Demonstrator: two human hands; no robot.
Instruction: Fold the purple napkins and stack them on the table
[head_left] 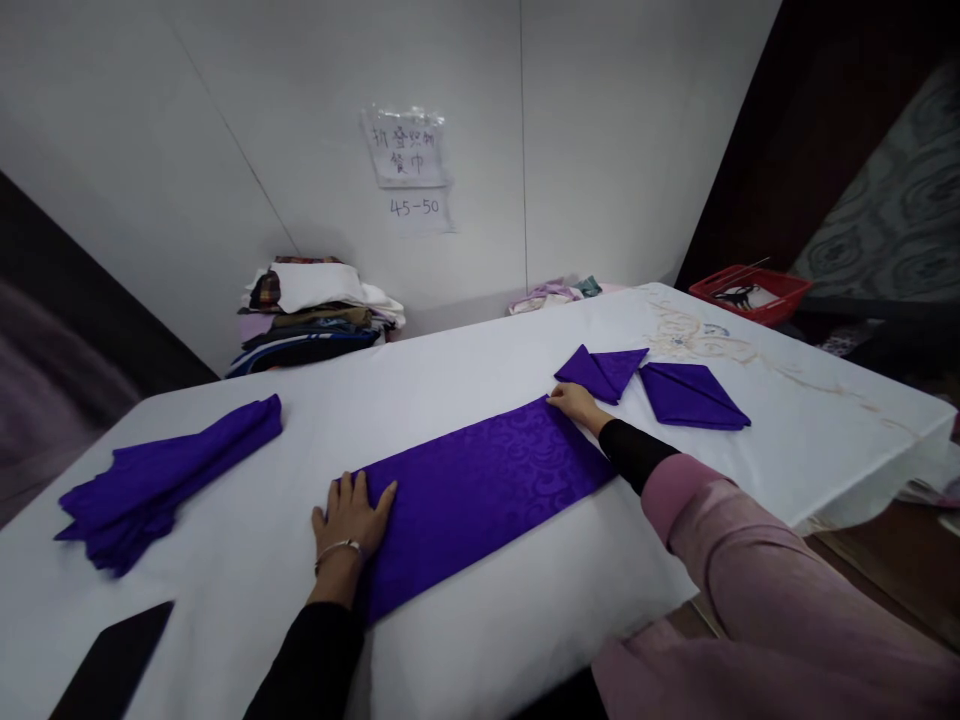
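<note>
A purple patterned napkin (480, 490) lies before me, folded into a long rectangle on the white tablecloth. Resting on its left end, my left hand (352, 520) has its fingers spread over the edge. My right hand (576, 402) pinches the far right corner of the cloth between thumb and fingers. Just beyond that hand sits a folded purple napkin (600, 372) with pointed corners. Another folded napkin (694, 395), with a diagonal crease, lies to its right. On the left is a loosely gathered bundle of purple napkins (172, 480).
A stack of folded clothes (319, 310) stands at the back left against the wall. Smaller cloths (551, 295) lie at the back middle. A red basket (750, 292) is at the far right. A dark flat object (116, 660) lies near left.
</note>
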